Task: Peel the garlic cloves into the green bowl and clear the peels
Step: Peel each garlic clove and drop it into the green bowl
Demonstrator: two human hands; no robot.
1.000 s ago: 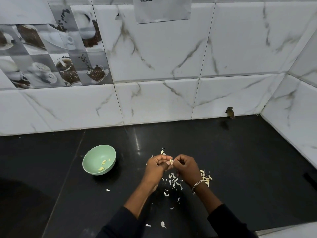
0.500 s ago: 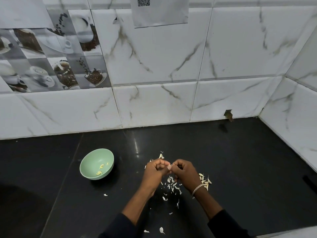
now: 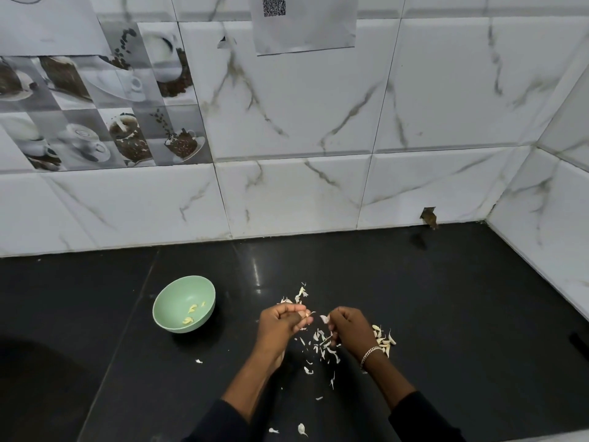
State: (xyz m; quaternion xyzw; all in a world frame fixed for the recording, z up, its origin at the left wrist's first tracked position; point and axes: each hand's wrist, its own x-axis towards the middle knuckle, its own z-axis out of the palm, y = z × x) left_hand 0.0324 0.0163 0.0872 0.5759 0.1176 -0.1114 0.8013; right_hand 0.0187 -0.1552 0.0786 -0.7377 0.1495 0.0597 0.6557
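Observation:
A green bowl [image 3: 173, 301] sits on the black counter, left of my hands, with a few peeled cloves [image 3: 192, 312] inside. My left hand [image 3: 280, 325] grips a garlic clove [image 3: 306, 313] between curled fingers. A small gap to its right, my right hand [image 3: 352, 333] pinches a piece of white peel [image 3: 324, 319]. Loose peels [image 3: 320, 344] lie scattered on the counter under and between my hands. A small pile of unpeeled cloves [image 3: 384, 339] sits just right of my right wrist.
The black counter [image 3: 462, 314] meets white tiled walls [image 3: 318, 202] at the back and right. Stray peels [image 3: 301, 429] lie near the front edge and one [image 3: 199, 361] lies below the bowl. More peels [image 3: 301, 291] lie beyond my left hand.
My hands have drawn slightly apart; the right hand has pulled a strip of peel off the clove held in the left hand.

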